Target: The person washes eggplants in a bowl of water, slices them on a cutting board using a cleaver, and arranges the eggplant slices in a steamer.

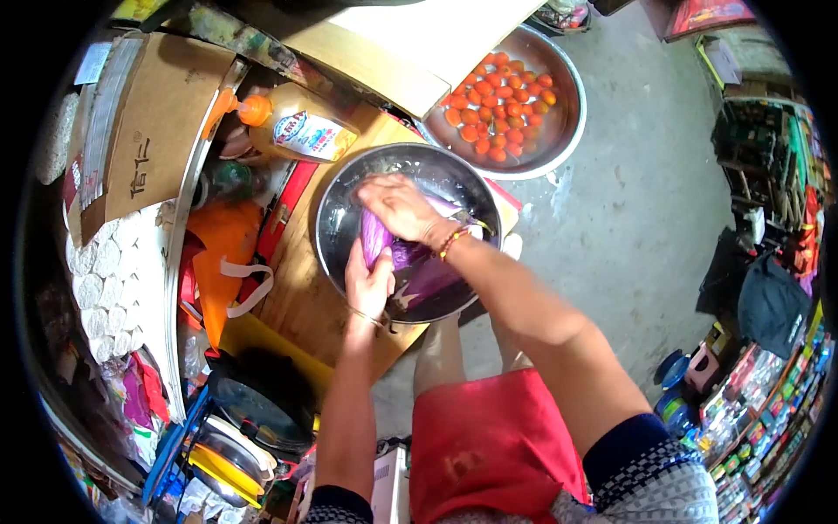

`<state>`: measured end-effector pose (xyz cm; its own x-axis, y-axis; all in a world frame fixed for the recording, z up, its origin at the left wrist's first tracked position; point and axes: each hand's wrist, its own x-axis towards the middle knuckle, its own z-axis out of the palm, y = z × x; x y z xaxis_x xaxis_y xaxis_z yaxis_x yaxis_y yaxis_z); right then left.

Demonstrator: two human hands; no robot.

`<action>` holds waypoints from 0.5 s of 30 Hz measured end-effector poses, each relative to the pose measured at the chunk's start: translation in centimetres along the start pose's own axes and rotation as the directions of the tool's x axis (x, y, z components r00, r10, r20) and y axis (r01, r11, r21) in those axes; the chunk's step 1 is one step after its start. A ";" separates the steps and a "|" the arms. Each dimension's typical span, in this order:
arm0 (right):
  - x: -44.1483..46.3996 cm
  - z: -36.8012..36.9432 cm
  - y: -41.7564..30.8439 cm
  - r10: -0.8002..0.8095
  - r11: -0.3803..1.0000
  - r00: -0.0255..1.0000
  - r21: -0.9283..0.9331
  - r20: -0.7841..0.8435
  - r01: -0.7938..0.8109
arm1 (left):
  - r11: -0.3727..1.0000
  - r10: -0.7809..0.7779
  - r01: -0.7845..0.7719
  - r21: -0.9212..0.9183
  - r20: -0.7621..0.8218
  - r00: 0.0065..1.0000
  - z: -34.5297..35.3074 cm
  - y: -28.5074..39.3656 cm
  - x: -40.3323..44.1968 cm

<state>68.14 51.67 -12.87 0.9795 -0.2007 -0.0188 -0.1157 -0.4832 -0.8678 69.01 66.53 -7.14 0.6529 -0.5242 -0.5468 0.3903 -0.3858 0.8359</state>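
A dark metal basin (336,253) sits on a wooden table, with purple eggplants and some water in it. My left hand (370,281) grips one eggplant (375,234) at its lower side, near the basin's left rim. Across the top of that same eggplant lies my right hand (398,208), fingers together and bent over it, slightly blurred. A second eggplant (429,278) rests lower in the basin, partly under my right wrist. The eggplants' far ends are hidden by my right hand and forearm.
A large metal basin of small red tomatoes (497,105) stands beyond the table. An orange-pump bottle (301,127) lies at the table's left edge, near a cardboard box (166,122) and stacked white rolls (105,284). Crowded shelves (777,393) line the right side.
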 end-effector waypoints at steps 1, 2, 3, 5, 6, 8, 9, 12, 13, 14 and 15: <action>-0.1 -1.0 0.4 -0.009 0.996 1.000 -0.088 -0.025 0.007 | 0.992 -0.002 -0.007 -0.130 -0.064 0.998 0.0 -0.3 -0.5; -0.3 -2.7 0.1 0.093 0.979 0.995 -0.184 0.043 -0.084 | 0.988 -0.020 -0.003 -0.154 -0.149 0.989 -0.1 -0.1 -0.8; -1.3 -3.3 0.6 0.161 0.965 0.982 -0.224 0.100 -0.135 | 0.978 -0.082 0.040 -0.204 -0.202 0.976 -0.3 -0.5 -0.8; -3.4 -4.0 1.3 0.209 0.923 0.956 -0.364 0.206 -0.124 | 0.937 -0.256 0.169 -0.306 -0.271 0.928 -0.8 -1.1 -0.8; -4.1 -4.2 1.8 0.192 0.890 0.947 -0.453 0.258 -0.057 | 0.935 -0.251 0.162 -0.315 -0.269 0.930 -0.4 -1.7 -0.9; -4.1 -4.2 2.7 0.216 0.912 0.940 -0.399 0.264 -0.097 | 0.920 -0.165 0.006 -0.393 -0.372 0.913 0.4 -2.6 -1.4; -3.9 -4.1 3.1 0.288 0.921 0.924 -0.337 0.252 -0.196 | 0.934 -0.188 0.045 -0.354 -0.378 0.906 0.6 -2.5 -1.9; -3.4 -5.4 1.9 0.450 0.892 0.851 -0.175 0.271 -0.417 | 0.910 -0.128 -0.027 -0.415 -0.341 0.931 -0.3 -4.5 -1.9; -3.9 -4.9 2.6 0.522 0.826 0.808 0.073 0.274 -0.558 | 0.912 -0.092 -0.024 -0.409 -0.262 0.961 -1.1 -5.3 -1.5; -4.4 -4.7 3.1 0.587 0.686 0.754 0.314 0.295 -0.656 | 0.912 -0.094 -0.021 -0.409 -0.257 0.962 -0.8 -4.1 -1.6; -4.7 -5.6 1.0 0.656 0.643 0.682 0.232 0.325 -0.730 | 0.880 -0.197 0.084 -0.468 -0.197 0.960 0.0 -1.8 -1.9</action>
<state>62.47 47.31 -10.89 0.6453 -0.1771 -0.7431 -0.7507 0.0334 -0.6598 67.08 68.20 -7.59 0.6783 -0.2775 -0.6804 0.7021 -0.0286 0.7115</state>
